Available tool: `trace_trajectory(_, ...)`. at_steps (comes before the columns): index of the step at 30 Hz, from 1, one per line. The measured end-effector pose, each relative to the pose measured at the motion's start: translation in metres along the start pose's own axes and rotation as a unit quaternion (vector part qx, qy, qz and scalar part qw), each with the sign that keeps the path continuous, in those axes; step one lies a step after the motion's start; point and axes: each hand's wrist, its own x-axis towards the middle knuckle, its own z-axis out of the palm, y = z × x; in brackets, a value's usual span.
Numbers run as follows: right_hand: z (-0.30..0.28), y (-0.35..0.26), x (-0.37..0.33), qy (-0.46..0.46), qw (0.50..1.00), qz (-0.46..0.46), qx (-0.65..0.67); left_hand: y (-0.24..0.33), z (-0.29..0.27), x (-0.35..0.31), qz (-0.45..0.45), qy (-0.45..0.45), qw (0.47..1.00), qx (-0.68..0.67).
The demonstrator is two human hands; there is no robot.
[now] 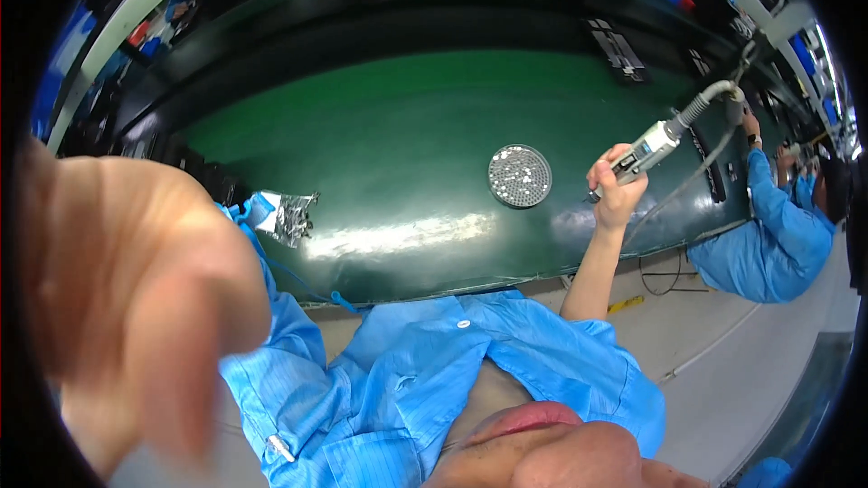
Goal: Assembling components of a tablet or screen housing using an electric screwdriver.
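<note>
Closest of all, the person's left hand (154,271) looms raised and blurred; I can't tell whether its fingers pinch anything. Farther off, the right hand (617,190) curls firmly around a power screwdriver (649,149), its tip slanting down toward a round dish (521,206) just to the left. The tool's cable (698,112) runs up and away, probably to keep it within reach. On the green workbench (389,172), that dish shows dense greyish dots, perhaps small parts, perhaps hollows. Well left lies a crinkled silvery bag (291,219), contents hidden from me.
</note>
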Motion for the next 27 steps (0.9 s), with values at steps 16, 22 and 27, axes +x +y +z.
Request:
trace_trajectory(16,0.003,0.027,0.021,-0.226,0.971,0.023,0.077,0.113,0.233,-0.177,-0.454,-0.293,0.693,-0.477)
trace_trajectory(22,0.004,0.031,0.027,-0.155,0.984,0.012,-0.087,0.100,0.264,-0.178,-0.429,-0.307,0.741,-0.415)
trace_trajectory(27,-0.027,0.038,0.025,-0.109,0.969,0.033,-0.218,0.055,0.246,-0.222,-0.500,-0.298,0.766,-0.273)
